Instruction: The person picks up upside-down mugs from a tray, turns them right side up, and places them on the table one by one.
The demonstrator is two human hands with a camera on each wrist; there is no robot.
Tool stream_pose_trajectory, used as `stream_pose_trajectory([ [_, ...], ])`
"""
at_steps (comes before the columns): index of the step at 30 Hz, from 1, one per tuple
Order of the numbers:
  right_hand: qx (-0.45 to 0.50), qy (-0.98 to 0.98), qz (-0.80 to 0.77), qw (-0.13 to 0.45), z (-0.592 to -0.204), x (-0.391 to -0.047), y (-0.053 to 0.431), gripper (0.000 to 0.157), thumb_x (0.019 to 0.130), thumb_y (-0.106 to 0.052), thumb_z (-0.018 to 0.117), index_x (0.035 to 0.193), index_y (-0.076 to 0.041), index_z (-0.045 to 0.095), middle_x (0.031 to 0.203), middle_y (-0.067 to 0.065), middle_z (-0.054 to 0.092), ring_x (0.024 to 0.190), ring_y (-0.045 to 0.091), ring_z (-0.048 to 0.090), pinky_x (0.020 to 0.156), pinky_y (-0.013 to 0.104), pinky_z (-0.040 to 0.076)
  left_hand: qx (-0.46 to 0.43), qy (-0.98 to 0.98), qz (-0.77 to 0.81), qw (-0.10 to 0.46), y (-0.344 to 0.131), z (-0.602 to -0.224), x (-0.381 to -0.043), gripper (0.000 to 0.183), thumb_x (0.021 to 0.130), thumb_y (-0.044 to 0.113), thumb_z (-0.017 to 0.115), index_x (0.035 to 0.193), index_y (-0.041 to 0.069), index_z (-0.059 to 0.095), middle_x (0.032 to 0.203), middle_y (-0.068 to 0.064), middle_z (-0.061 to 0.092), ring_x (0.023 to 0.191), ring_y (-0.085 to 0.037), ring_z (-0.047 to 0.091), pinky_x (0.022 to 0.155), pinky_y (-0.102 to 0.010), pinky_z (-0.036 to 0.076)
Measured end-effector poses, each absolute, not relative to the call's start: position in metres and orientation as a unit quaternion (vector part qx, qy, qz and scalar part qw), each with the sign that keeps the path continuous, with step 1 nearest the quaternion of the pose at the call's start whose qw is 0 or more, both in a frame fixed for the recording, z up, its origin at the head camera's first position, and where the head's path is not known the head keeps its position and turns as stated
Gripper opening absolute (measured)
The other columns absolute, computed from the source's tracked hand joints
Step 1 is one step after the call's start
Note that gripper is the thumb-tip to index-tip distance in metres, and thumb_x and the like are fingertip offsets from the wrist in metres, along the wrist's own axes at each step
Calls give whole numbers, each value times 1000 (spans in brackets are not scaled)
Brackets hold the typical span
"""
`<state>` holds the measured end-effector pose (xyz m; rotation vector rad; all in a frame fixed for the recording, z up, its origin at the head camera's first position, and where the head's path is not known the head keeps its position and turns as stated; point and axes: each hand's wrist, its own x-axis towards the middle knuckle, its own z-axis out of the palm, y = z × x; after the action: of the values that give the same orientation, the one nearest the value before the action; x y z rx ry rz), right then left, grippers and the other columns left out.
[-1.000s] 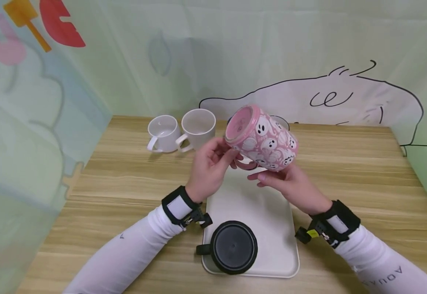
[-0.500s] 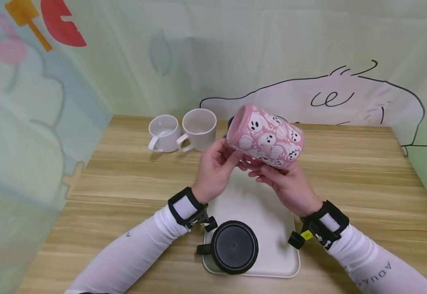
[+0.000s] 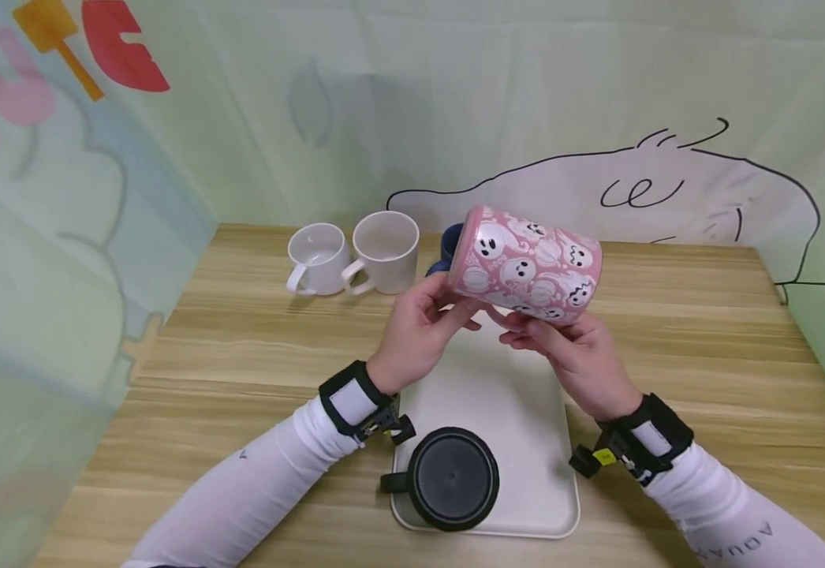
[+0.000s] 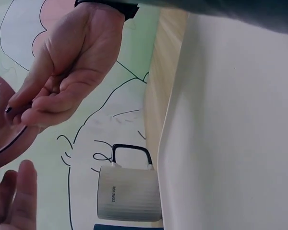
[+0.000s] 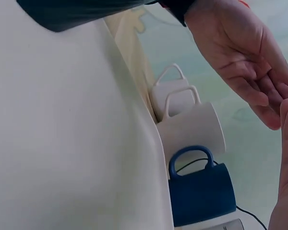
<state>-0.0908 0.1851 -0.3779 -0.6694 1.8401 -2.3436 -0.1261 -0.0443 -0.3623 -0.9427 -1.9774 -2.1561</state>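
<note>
A pink mug (image 3: 526, 264) printed with white ghosts and pumpkins is held in the air on its side, its base toward the left. My left hand (image 3: 416, 335) grips it at the base end, thumb in front. At the other end my right hand (image 3: 586, 359) holds the mug from below near its rim, and in the left wrist view that right hand (image 4: 77, 67) pinches the rim. Between the hands, the mug's handle hangs underneath, partly covered by fingers. Below lies a white tray (image 3: 526, 465), with a black mug (image 3: 453, 477) upside down on its near left part.
Behind the tray stand a small white mug (image 3: 318, 260), a taller white mug (image 3: 386, 248) and a blue mug (image 5: 204, 194). A grey ribbed mug (image 4: 129, 191) with a dark handle is beside the blue one, hidden in the head view. A printed cloth (image 3: 526, 102) hangs behind the table.
Both hands have turned the pink mug so its base no longer faces the head camera and its printed side shows. It has shifted slightly right, uncovering part of the blue mug.
</note>
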Motion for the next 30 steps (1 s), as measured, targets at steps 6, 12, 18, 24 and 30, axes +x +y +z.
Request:
stream_pose_trajectory([
  [6,-233,641,-732,8,-374,-91,200,41,103,5,44,143,3,48,131,27,58,104,34,66,89,46,52,-295,-675,-675,42,-56,-358,-128,38,96,0,62,132,-4,56,121,-15,63,105,-24,63,81,-38,56],
  [12,-243,656,-714,-24,-368,-90,217,40,101,10,43,141,8,49,130,27,59,103,33,67,86,43,53,-308,-716,-621,82,-71,-355,-131,40,95,6,65,134,1,56,126,-10,63,110,-26,62,86,-36,54],
  [18,-211,668,-711,-61,-363,-91,236,33,100,8,47,133,12,55,124,25,63,102,32,68,84,41,54,-317,-747,-573,119,-85,-352,-131,42,94,11,68,134,4,58,128,-5,63,111,-21,62,87,-38,53],
  [24,-196,662,-717,-98,-356,-95,257,33,99,10,48,131,15,54,122,25,64,99,30,69,84,38,54,-318,-776,-519,165,-105,-350,-127,47,90,12,73,134,4,59,128,-7,62,110,-23,61,89,-41,51],
  [30,-161,673,-709,-138,-348,-98,278,35,98,7,52,132,13,55,121,22,65,94,26,70,82,34,55,-337,-814,-425,210,-128,-342,-125,53,86,17,78,132,2,58,132,-8,58,119,-22,55,98,-38,45],
])
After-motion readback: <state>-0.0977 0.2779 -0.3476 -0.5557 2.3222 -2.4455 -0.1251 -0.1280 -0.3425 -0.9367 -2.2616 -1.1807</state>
